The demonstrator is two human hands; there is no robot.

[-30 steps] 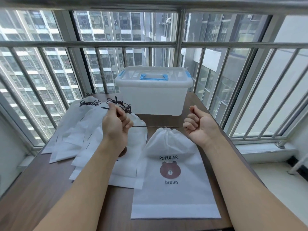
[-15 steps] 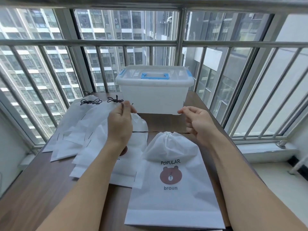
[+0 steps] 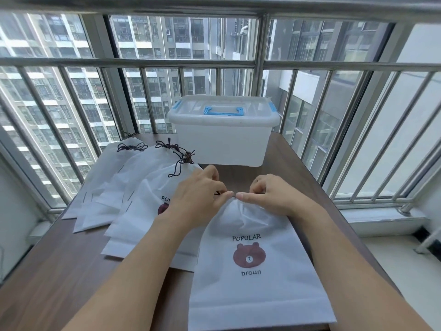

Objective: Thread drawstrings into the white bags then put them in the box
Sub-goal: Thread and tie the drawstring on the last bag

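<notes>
At the gathered neck of the white bear-print bag [image 3: 257,271] lying on the tabletop [image 3: 59,283], the left hand [image 3: 198,197] and right hand [image 3: 269,197] meet fingertip to fingertip, curled fingers pinching the dark drawstring [image 3: 217,193], the lidded box [image 3: 224,132] beyond.

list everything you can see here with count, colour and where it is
white fabric bag with a brown bear print: one, white, near table edge in front, neck gathered
pile of white fabric bags: at least four overlapping, white, left of the front bag
dark drawstrings: several, dark, at the far ends of the piled bags
translucent plastic box with blue handle and clips: one, lid on, far end of table
brown wooden table: one, under everything
metal window railing: grey bars, behind and right of the table
left hand: pinching at the front bag's neck
right hand: pinching the same neck, fingertips almost meeting the left
</notes>
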